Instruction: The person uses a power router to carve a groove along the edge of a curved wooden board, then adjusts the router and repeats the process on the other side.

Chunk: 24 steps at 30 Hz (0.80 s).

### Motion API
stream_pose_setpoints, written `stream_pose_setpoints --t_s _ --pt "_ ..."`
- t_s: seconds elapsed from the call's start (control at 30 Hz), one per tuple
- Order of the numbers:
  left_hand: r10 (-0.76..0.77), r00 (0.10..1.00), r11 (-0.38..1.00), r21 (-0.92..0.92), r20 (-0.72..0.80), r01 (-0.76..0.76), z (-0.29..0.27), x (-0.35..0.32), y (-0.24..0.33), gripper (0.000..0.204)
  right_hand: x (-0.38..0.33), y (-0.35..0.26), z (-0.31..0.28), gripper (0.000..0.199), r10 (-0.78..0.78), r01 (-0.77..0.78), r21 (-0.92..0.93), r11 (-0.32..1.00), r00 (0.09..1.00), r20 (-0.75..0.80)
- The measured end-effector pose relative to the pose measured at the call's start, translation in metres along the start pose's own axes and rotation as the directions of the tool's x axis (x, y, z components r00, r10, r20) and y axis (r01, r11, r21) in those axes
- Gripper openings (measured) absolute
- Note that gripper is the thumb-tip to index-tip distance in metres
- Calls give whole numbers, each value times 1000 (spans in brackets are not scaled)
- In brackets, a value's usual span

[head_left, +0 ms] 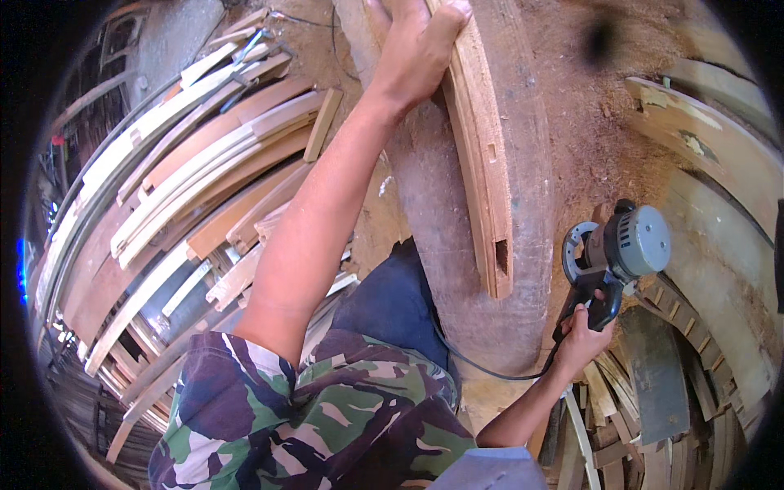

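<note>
Your left hand [416, 49] squeezed the wooden board [482, 155] tight, your right hand [581, 333] gripped the sander [616, 253] handle; good, steady holding mattered.

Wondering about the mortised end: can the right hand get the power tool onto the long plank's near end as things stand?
Probably yes: the right hand grips the power tool just beside the plank, with bare workbench between.

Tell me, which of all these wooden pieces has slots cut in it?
The long plank under the left hand, lying on the sawdust-covered bench. Two rectangular slots show in its edge; the stacked boards at left show none.
</note>
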<state>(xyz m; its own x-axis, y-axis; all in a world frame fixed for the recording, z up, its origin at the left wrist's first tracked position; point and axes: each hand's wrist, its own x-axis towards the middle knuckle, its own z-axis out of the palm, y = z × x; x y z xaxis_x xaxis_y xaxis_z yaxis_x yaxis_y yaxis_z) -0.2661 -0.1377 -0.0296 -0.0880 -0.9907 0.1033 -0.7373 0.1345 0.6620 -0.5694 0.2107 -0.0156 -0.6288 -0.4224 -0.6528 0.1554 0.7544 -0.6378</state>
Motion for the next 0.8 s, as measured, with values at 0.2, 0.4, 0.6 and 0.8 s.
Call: stream_pose_setpoints --t_s 0.2,0.4,0.6,0.8 --pt "288 937 950 -67 -198 -306 18 8 -22 65 23 42 -1 36 -86 100 -189 977 993 83" --pt "210 974 977 17 81 -212 13 -4 -46 28 28 51 4 43 15 11 -229 973 994 110" --pt "375 927 900 230 23 -370 12 -1 -43 25 28 61 -2 35 -104 139 -226 964 982 161" --pt "194 970 922 311 146 -231 7 -1 -40 48 4 22 -1 35 33 -20 -111 994 993 110"
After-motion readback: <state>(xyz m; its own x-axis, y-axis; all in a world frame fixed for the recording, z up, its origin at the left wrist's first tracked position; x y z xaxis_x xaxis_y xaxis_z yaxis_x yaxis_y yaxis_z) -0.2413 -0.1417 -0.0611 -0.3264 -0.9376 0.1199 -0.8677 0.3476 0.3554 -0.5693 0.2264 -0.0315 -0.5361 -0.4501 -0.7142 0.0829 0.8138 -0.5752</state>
